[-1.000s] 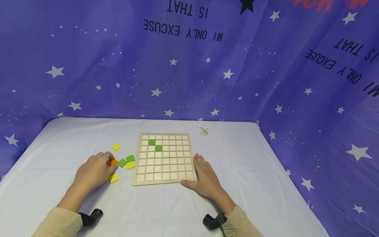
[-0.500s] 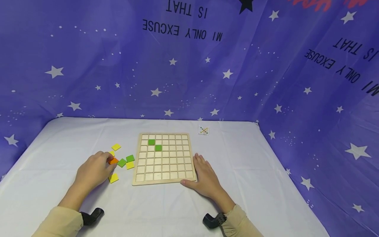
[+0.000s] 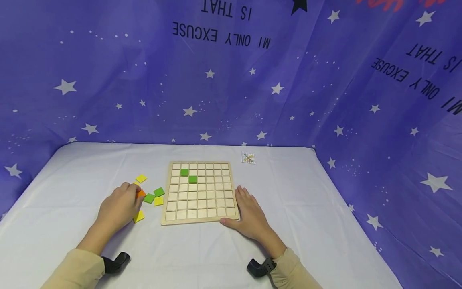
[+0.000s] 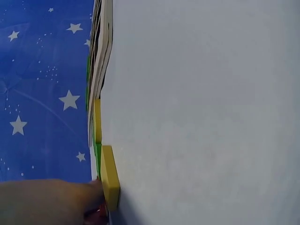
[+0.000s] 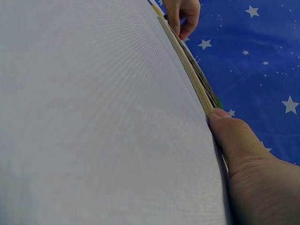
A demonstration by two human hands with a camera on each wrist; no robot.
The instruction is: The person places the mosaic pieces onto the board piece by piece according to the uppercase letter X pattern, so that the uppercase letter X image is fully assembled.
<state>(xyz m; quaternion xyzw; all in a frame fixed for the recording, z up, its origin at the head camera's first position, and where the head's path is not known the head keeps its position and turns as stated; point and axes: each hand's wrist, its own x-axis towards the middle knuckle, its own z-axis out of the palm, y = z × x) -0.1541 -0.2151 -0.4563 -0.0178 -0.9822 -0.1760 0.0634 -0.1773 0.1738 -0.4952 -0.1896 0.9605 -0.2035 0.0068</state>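
My left hand (image 3: 120, 205) pinches an orange square tile (image 3: 141, 194) between thumb and fingers, left of a wooden grid board (image 3: 200, 221). Around that hand lie loose tiles: a yellow one (image 3: 138, 216) just in front, another yellow one (image 3: 141, 178) behind, and a green tile (image 3: 149, 198) beside the fingertips. A further yellow tile is mostly hidden by the fingers. Two green tiles sit in the board's upper left squares, one (image 3: 184, 172) diagonal to the other (image 3: 193, 179). My right hand (image 3: 250, 216) rests at the board's near right corner, fingers straight along its side, thumb (image 5: 222, 117) at the front edge.
Another green tile (image 3: 159, 192) and a yellow tile (image 3: 159, 200) lie close to the board's left edge. A small card (image 3: 248, 157) printed with a coloured grid lies behind the board. Purple star-patterned cloth (image 3: 223, 100) hangs beyond the white-covered table (image 3: 306, 200).
The left hand has shifted slightly right and away from me, carrying the orange tile along in its pinch. The right hand and the board stay where they were.
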